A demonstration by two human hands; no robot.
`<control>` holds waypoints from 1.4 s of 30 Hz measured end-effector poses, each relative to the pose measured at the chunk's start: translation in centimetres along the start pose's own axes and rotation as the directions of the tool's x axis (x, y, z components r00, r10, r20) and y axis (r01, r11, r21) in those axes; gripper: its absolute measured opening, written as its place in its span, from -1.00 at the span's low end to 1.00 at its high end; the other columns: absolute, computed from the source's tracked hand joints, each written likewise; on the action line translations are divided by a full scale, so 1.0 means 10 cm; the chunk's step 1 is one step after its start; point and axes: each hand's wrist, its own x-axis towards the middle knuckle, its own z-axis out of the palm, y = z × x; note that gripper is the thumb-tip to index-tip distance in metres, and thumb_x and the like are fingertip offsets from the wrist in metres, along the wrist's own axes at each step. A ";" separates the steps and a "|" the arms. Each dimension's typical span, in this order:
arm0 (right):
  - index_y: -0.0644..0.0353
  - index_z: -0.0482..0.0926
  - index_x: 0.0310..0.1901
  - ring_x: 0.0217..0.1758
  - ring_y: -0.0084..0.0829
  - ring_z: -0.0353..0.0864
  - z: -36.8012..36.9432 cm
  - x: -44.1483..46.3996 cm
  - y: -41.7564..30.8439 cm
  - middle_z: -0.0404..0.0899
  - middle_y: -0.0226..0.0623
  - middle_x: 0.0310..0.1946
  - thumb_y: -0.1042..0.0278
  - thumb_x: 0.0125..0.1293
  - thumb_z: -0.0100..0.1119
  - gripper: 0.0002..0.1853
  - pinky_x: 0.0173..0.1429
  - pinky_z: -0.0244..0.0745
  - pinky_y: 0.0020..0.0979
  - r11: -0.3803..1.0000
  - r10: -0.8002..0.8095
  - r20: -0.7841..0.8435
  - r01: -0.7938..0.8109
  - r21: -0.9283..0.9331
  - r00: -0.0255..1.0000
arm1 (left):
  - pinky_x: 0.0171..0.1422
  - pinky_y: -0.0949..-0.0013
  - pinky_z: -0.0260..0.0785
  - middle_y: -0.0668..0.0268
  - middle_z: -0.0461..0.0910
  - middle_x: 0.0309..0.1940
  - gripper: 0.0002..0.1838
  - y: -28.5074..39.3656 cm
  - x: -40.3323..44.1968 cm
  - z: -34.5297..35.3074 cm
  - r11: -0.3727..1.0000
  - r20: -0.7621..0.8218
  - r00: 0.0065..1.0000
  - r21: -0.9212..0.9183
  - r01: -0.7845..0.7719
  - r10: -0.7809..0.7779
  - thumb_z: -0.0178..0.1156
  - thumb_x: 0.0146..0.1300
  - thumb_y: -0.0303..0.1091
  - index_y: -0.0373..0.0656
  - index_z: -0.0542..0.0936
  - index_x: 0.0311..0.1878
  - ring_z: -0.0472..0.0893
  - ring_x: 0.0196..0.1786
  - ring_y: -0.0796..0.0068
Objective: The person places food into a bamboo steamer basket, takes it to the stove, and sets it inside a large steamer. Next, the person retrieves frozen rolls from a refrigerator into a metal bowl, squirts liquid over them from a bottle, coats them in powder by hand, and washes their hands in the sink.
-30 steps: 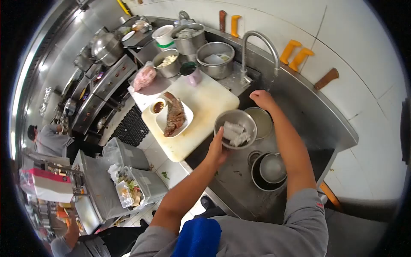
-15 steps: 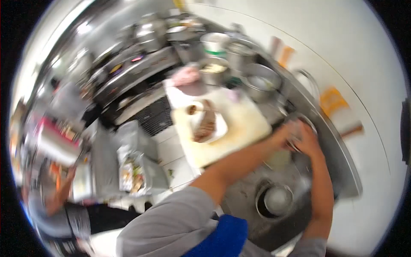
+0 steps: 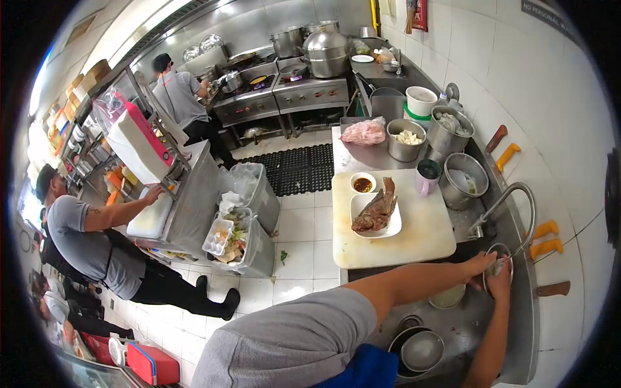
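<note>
At the sink on the right, my left hand point(image 3: 479, 266) and my right hand point(image 3: 498, 282) are close together at a round metal-rimmed bowl point(image 3: 510, 262). My fingers curl at its near side, partly hiding it; what is inside cannot be made out. Behind the bowl arches the curved faucet point(image 3: 532, 213). Beneath my left wrist is a round pan of pale liquid point(image 3: 449, 298). Another metal bowl point(image 3: 422, 351) sits in a dark pot nearer to me. Left of the sink, a cooked whole fish point(image 3: 376, 210) lies on a white square dish point(image 3: 392, 227) on the cutting board point(image 3: 420, 242).
Beside the dish is a sauce cup point(image 3: 363, 183). A pink mug point(image 3: 427, 178), metal pots point(image 3: 464, 181) and bagged pink meat point(image 3: 363, 132) stand behind. Knives point(image 3: 553, 289) hang on the wall. Left are waste bins point(image 3: 257, 242) and two co-workers point(image 3: 107, 226), point(image 3: 178, 97).
My view has tilted and sharpened from blur, so the scene sits differently in frame. My hands remain together at the metal-rimmed bowl by the faucet.
</note>
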 end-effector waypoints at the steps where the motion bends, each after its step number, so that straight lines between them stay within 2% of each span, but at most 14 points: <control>1: 0.21 0.15 0.23 0.19 -0.08 0.28 -0.02 0.03 -0.02 0.32 -0.01 0.06 0.40 0.00 0.26 -0.27 0.20 0.22 -0.21 1.000 0.001 -0.003 -0.001 -0.002 1.000 | -0.23 -0.04 0.47 0.06 0.25 0.14 -0.23 0.01 0.00 0.01 1.000 0.004 1.000 0.000 -0.001 0.001 -0.23 0.19 0.31 -0.07 0.01 0.27 0.49 -0.06 -0.01; 4: 0.19 0.14 0.24 0.24 -0.05 0.22 -0.07 0.10 0.04 0.30 0.02 0.10 0.40 -0.03 0.29 -0.24 0.22 0.20 -0.21 0.980 0.130 -0.117 -0.146 -0.139 0.985 | -0.17 -0.06 0.44 0.06 0.27 0.11 -0.24 0.08 -0.04 0.03 1.000 0.049 0.999 -0.031 -0.004 0.006 -0.22 0.19 0.32 -0.06 0.03 0.26 0.47 -0.03 0.01; 6: 0.19 0.16 0.23 0.22 -0.03 0.24 -0.04 0.12 0.12 0.29 0.03 0.11 0.42 -0.05 0.29 -0.24 0.22 0.21 -0.19 0.977 -0.123 -0.049 0.112 -0.183 0.991 | -0.27 0.13 0.49 0.07 0.21 0.15 -0.26 0.08 0.01 0.02 1.000 -0.029 0.999 0.012 -0.024 0.025 -0.21 0.20 0.28 -0.04 0.00 0.29 0.46 -0.04 0.08; 13: 0.20 0.17 0.20 0.18 -0.03 0.30 0.28 0.17 0.32 0.33 0.02 0.10 0.47 -0.03 0.22 -0.30 0.20 0.25 -0.23 0.977 -0.161 -0.085 0.146 -0.156 0.983 | -0.20 0.02 0.48 0.06 0.19 0.17 -0.25 0.05 -0.08 -0.04 0.999 0.001 0.999 0.007 0.048 -0.048 -0.19 0.20 0.27 -0.04 0.01 0.29 0.43 0.04 0.07; 19: 0.12 0.17 0.23 0.16 -0.13 0.36 0.05 0.14 -0.12 0.35 0.01 0.07 0.46 -0.04 0.24 -0.27 0.15 0.30 -0.24 0.968 0.206 -0.063 -0.213 -0.136 0.977 | -0.16 0.00 0.47 0.09 0.23 0.16 -0.27 -0.01 -0.17 -0.11 0.998 -0.114 0.992 -0.038 0.054 -0.058 -0.19 0.20 0.27 -0.01 0.01 0.29 0.41 0.09 0.08; 21: 0.18 0.17 0.22 0.15 -0.08 0.35 0.15 0.23 0.14 0.34 0.00 0.09 0.42 0.05 0.20 -0.33 0.16 0.29 -0.22 0.999 -0.046 0.055 0.046 0.006 0.997 | -0.14 0.02 0.45 0.13 0.23 0.17 -0.28 -0.02 -0.13 -0.12 0.999 -0.056 0.998 -0.020 0.042 -0.043 -0.20 0.20 0.28 0.01 0.03 0.28 0.38 0.11 0.09; 25: 0.22 0.17 0.22 0.15 -0.07 0.35 0.18 0.08 0.04 0.34 0.00 0.10 0.38 0.06 0.22 -0.33 0.17 0.27 -0.22 0.993 -0.114 0.022 0.113 0.045 0.993 | -0.14 0.04 0.43 0.15 0.20 0.17 -0.30 0.05 -0.11 -0.17 0.996 0.020 1.000 -0.091 0.015 -0.013 -0.20 0.20 0.28 0.02 0.05 0.27 0.34 0.12 0.12; 28: 0.24 0.17 0.22 0.14 -0.06 0.36 0.33 0.08 0.21 0.35 0.00 0.10 0.24 0.03 0.26 -0.28 0.16 0.28 -0.23 0.981 -0.122 -0.065 0.110 -0.162 0.990 | -0.21 0.08 0.43 0.16 0.24 0.13 -0.31 0.02 -0.13 -0.11 1.000 0.008 1.000 0.023 0.012 -0.013 -0.19 0.20 0.27 0.01 0.05 0.25 0.37 0.07 0.14; 31: 0.24 0.27 0.16 0.08 -0.07 0.41 0.30 0.08 0.08 0.39 0.00 0.05 0.17 0.04 0.24 -0.34 0.10 0.32 -0.23 0.955 0.091 -0.052 -0.102 -0.278 0.995 | -0.15 0.02 0.45 0.14 0.23 0.14 -0.32 -0.12 0.02 -0.26 0.998 0.044 0.998 -0.026 0.056 -0.055 -0.17 0.22 0.23 0.01 0.05 0.27 0.35 0.10 0.07; 33: 0.24 0.37 0.07 0.03 -0.08 0.45 0.04 0.04 -0.29 0.44 0.01 -0.02 0.12 0.04 0.23 -0.42 0.04 0.36 -0.23 0.932 0.344 -0.085 -0.351 -0.085 0.935 | -0.02 -0.11 0.40 0.10 0.21 0.15 -0.33 -0.48 0.45 -0.35 0.955 -0.142 0.971 0.253 -0.152 0.192 -0.15 0.24 0.18 -0.01 0.07 0.29 0.31 0.14 -0.03; 34: 0.24 0.42 0.01 -0.02 -0.10 0.48 0.00 0.02 -0.34 0.46 0.01 -0.07 0.18 0.07 0.20 -0.52 0.01 0.37 -0.21 0.946 0.320 -0.009 -0.319 0.054 0.947 | 0.12 -0.22 0.27 0.08 0.18 0.17 -0.34 0.05 -0.07 -0.22 0.998 -0.054 0.998 0.062 0.030 -0.027 -0.13 0.25 0.15 -0.03 0.10 0.30 0.27 0.17 -0.06; 35: 0.22 0.35 0.05 0.00 -0.08 0.47 0.28 0.18 0.20 0.48 -0.01 -0.09 0.05 0.07 0.20 -0.43 0.05 0.34 -0.20 0.999 -0.009 -0.005 0.009 0.047 1.000 | 0.14 -0.21 0.24 0.03 0.19 0.17 -0.31 -0.02 -0.11 -0.16 0.966 -0.140 0.980 0.236 -0.108 0.144 -0.13 0.22 0.22 -0.06 0.14 0.27 0.27 0.17 -0.07; 37: 0.25 0.23 0.18 0.23 -0.13 0.27 0.34 -0.01 0.09 0.30 -0.06 0.15 0.11 -0.08 0.36 -0.20 0.25 0.21 -0.24 0.999 -0.039 -0.119 0.039 -0.006 0.992 | 0.05 -0.14 0.31 0.03 0.30 0.07 -0.27 0.04 -0.15 -0.27 0.997 0.090 0.996 0.078 0.012 -0.019 -0.16 0.17 0.32 -0.06 0.18 0.21 0.38 0.06 -0.05; 42: 0.28 0.18 0.20 0.19 -0.02 0.30 0.44 -0.07 -0.05 0.29 0.05 0.12 0.13 -0.07 0.35 -0.18 0.23 0.22 -0.20 0.999 -0.027 -0.156 0.023 -0.024 0.987 | -0.13 -0.04 0.45 0.05 0.35 -0.03 -0.36 0.12 -0.26 -0.11 0.997 -0.068 0.995 -0.002 0.075 -0.075 -0.13 0.22 0.21 -0.02 0.11 0.20 0.44 0.01 0.04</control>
